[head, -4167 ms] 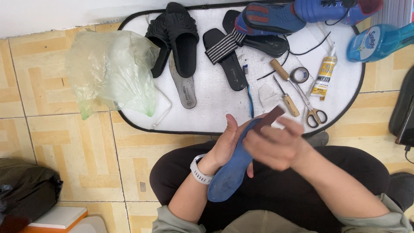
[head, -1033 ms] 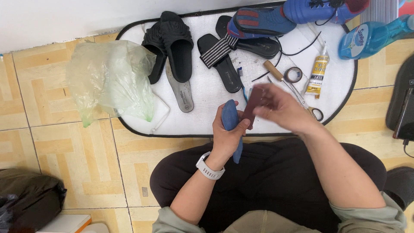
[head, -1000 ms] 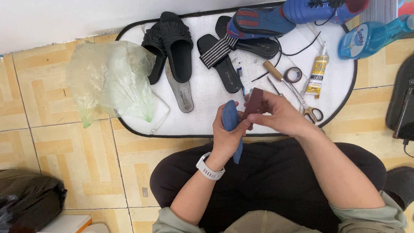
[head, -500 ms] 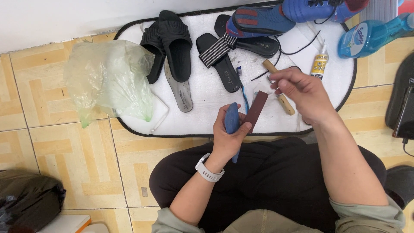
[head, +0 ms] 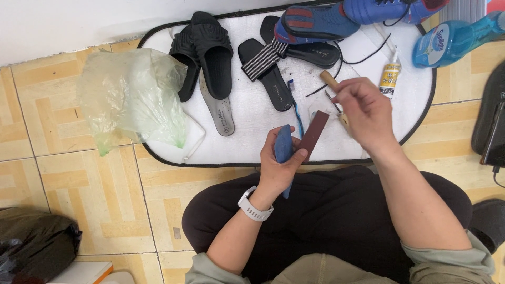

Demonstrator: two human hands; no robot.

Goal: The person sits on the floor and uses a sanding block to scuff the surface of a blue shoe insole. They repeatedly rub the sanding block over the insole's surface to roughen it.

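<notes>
My left hand (head: 278,169) is raised above my lap, shut on a blue insole (head: 283,145) held upright, with a dark red-brown strip (head: 314,132) pinched next to it. Over the near right part of the white mat (head: 247,139), my right hand (head: 366,111) closes its fingers round a wooden-handled tool (head: 330,79). The handle sticks out above the fingers. A thin metal part shows beside the thumb. A smartwatch with a white band sits on my left wrist.
On the mat lie black slides (head: 210,52), a grey insole (head: 218,108), a striped sandal (head: 265,66), blue shoes (head: 315,21), a glue tube (head: 390,76) and a toothbrush (head: 297,113). A blue spray bottle (head: 452,37) is far right, a plastic bag (head: 131,100) left, a black bag (head: 31,244) lower left.
My right hand let go of the red-brown strip, left it in my left hand and reached out to the mat, where it closed on the wooden-handled tool. The left hand stayed put.
</notes>
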